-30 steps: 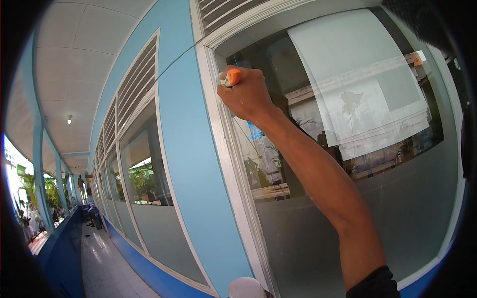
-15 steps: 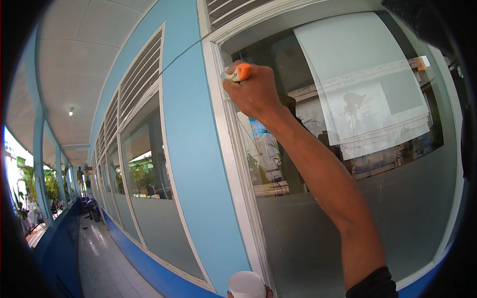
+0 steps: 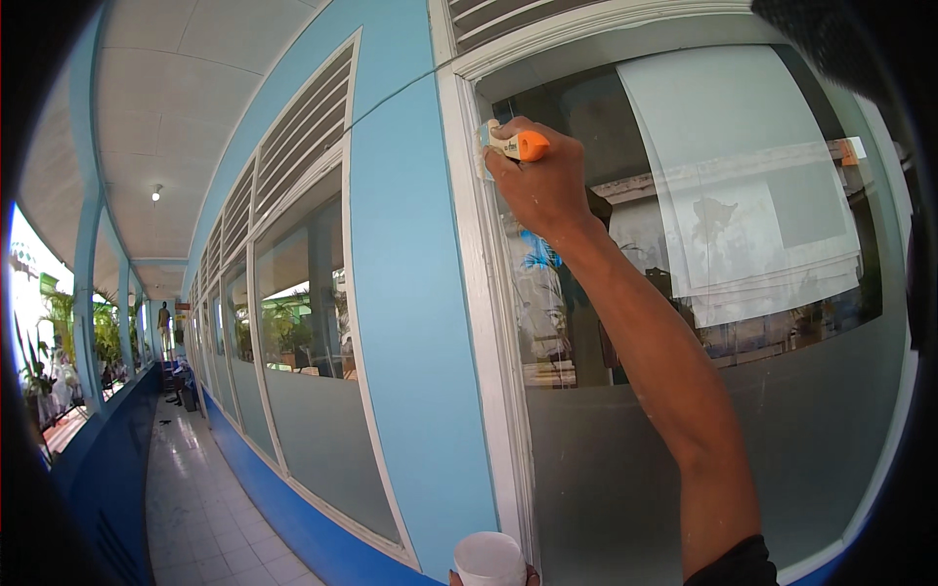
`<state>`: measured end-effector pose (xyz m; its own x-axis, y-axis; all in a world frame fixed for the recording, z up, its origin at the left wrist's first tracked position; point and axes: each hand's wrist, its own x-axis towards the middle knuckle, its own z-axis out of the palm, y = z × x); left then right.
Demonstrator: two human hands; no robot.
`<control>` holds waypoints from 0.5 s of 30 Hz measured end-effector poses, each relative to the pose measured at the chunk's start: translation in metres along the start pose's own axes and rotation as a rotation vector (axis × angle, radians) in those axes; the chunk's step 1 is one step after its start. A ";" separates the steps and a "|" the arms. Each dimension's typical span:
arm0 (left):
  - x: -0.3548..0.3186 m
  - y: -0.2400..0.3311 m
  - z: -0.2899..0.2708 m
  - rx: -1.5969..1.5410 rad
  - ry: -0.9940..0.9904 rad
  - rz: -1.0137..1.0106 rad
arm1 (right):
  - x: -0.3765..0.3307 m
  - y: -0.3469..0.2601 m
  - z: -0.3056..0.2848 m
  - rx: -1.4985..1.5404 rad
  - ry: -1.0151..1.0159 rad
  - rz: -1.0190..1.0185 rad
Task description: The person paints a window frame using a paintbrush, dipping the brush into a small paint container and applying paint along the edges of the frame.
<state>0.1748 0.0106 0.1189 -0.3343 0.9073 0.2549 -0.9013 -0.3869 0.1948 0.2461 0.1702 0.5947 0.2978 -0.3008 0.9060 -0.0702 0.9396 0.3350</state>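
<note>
My right hand (image 3: 542, 181) is raised to the upper left corner of a window, its fingers closed round a paintbrush (image 3: 513, 146) with a pale handle and an orange end. The brush head meets the inner side of the white window frame (image 3: 471, 234), next to the glass; its bristles are hard to make out. Low in the picture, my left hand (image 3: 532, 576) holds a white cup (image 3: 489, 559) near the foot of the frame. Only a few fingertips show beside the cup, and its contents cannot be told apart from its pale inside.
Behind the glass hang white paper sheets (image 3: 743, 186); the lower pane (image 3: 606, 479) is frosted. A light blue wall (image 3: 415, 244) separates this window from other louvred windows (image 3: 303, 264). Leftward runs a tiled corridor (image 3: 200, 498) with a blue parapet (image 3: 107, 469). A person (image 3: 164, 317) stands far off.
The whole view has shifted, so window and hands sit further right in the picture. My right hand has turned slightly, and the brush handle now points more to the right. The cup stays low.
</note>
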 end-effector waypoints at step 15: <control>0.003 -0.004 -0.001 0.005 0.036 -0.028 | -0.011 -0.023 -0.019 -0.084 -0.202 0.293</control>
<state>0.1775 0.0152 0.1176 -0.3190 0.9229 0.2156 -0.9090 -0.3623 0.2058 0.2621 0.1549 0.5718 0.0823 -0.0353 0.9960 -0.0436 0.9983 0.0390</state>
